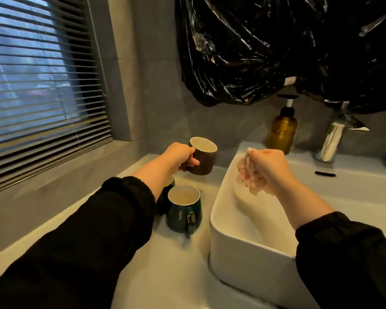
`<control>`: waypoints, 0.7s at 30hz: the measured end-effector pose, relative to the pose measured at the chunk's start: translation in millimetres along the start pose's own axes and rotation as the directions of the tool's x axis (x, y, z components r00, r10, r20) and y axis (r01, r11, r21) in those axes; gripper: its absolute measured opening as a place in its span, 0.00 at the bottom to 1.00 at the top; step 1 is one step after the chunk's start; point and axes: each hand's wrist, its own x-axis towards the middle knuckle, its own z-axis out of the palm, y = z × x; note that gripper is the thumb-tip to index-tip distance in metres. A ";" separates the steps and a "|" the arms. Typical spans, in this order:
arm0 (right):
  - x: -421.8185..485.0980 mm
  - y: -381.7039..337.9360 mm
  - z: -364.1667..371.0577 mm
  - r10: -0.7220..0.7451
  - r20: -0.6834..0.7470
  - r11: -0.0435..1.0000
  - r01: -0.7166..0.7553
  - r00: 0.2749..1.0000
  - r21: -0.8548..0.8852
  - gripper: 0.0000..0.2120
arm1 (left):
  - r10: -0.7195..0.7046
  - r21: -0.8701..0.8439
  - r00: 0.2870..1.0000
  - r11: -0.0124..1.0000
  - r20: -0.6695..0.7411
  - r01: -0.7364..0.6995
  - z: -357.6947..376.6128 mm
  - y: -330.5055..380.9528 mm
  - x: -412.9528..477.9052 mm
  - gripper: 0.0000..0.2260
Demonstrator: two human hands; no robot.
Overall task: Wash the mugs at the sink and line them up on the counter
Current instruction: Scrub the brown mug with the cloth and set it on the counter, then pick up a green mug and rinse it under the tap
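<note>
1. Three mugs show to the left of a white, box-shaped sink (243, 253), all over the pale bench (165, 275).
2. The brown mug (206, 159), cream inside, is the farthest from the camera. The left hand (179, 156) grips it by the handle, fingers curled through the loop, and the mug leans slightly. Whether its base touches the bench cannot be told.
3. The green mug (178, 210) stands upright on the bench, nearest the camera and just beside the sink's outer wall. The word "Hello" runs down its side, its handle points toward the camera, and its inside is pale.
4. A third mug (163, 200), dark in colour, stands just behind and to the left of the green one. The left forearm hides most of it.
5. The right hand (270, 166) is over the sink's basin, closed in a fist around a crumpled pale cloth (251, 178) with pinkish marks. Part of the cloth hangs out below the fist.
6. Both arms wear black sleeves (76, 241) that stop short of the wrists.
7. On the sink's back ledge stand an amber soap bottle (282, 132) with a black pump and, to its right, a chrome tap (333, 140).
8. A crumpled black plastic sheet (254, 52) hangs on the grey wall above the sink.
9. At far left, a slatted window blind (38, 74) is lowered, with bluish daylight showing between the slats.
</note>
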 end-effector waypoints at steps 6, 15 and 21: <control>-2.5 -0.1 4.1 -0.095 -0.008 0.962 0.089 0.995 -0.256 0.19 | -0.169 0.024 0.985 0.985 0.012 0.169 26.3 -19.3 28.7 0.12; 4.4 5.0 7.5 -0.119 -0.004 0.922 0.109 0.993 -0.371 0.15 | -0.281 0.046 0.958 0.959 0.062 0.278 40.1 -33.0 55.8 0.15; 9.8 5.6 10.7 -0.150 -0.003 0.905 0.136 0.989 -0.403 0.16 | -0.285 0.000 0.954 0.958 0.097 0.286 39.9 -38.9 61.6 0.14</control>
